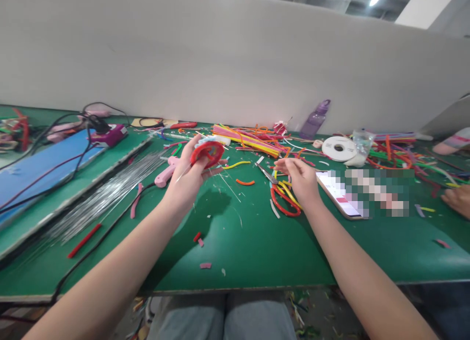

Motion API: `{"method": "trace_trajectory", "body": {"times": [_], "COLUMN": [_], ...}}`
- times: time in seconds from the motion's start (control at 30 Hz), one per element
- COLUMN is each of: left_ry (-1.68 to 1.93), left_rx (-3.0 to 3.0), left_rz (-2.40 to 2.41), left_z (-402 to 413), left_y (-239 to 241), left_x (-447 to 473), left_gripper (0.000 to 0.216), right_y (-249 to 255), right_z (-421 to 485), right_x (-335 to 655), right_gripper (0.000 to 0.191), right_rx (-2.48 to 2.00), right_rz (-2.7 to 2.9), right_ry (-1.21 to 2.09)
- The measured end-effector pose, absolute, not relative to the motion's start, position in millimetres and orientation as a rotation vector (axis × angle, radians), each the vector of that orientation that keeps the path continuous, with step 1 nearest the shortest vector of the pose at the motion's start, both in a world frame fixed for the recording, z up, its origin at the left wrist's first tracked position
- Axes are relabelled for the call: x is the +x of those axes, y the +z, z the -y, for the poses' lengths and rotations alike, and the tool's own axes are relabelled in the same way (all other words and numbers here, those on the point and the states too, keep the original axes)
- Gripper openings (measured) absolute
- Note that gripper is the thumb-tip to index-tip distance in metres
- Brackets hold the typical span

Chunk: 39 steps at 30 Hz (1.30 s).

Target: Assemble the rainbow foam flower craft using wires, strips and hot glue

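Observation:
My left hand is raised above the green table, its fingers curled round a red round craft piece that has light blue fluffy bits behind it. Thin clear strands hang near that hand. My right hand hovers lower, with thumb and fingertips pinched together; whatever is between them is too small to make out. Just under its fingers lie scissors with red and yellow handles, blades pointing away to the left. A pink glue gun rests left of my left hand, partly hidden by it.
A bundle of coloured pipe cleaners lies at the back. Rightward are a purple bottle, a white spool and a phone. Clear rods and a black cable lie left. Another person's hand shows at the right edge.

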<state>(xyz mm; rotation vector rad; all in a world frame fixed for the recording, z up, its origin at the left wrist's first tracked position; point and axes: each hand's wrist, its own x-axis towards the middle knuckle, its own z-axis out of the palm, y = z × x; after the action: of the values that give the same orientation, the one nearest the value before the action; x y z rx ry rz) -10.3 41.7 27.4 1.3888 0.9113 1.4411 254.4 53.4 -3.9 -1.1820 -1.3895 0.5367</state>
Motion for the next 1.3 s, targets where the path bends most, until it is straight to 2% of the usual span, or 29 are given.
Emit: {"method": "trace_trajectory", "body": {"times": [0.2, 0.47, 0.63, 0.7, 1.3], "left_ry": [1.025, 0.892, 0.875, 0.875, 0.844], "left_rx": [0.725, 0.613, 0.654, 0.667, 1.014], "left_rz": [-0.911, -0.908, -0.914, -0.929, -0.708], "left_z": [-35, -29, -27, -27, -18], "left_y": [32, 24, 14, 11, -7], "left_x": [-1, 11, 19, 21, 26], "left_gripper": [0.019, 0.023, 0.024, 0.024, 0.037], "right_y": [-1, -6, -6, -5, -16], "right_z": [-50, -49, -39, -35, -20], "right_x": [251, 248, 234, 230, 199], "right_gripper": [0.035, 0.029, 0.043, 0.044, 0.037], "right_rx": [-1.173, -1.095, -1.115, -1.078, -1.075], "right_rz": [1.348, 1.400, 1.597, 1.605, 1.500], "right_ry": [0.641, 1.039, 1.327, 1.393, 1.254]}}
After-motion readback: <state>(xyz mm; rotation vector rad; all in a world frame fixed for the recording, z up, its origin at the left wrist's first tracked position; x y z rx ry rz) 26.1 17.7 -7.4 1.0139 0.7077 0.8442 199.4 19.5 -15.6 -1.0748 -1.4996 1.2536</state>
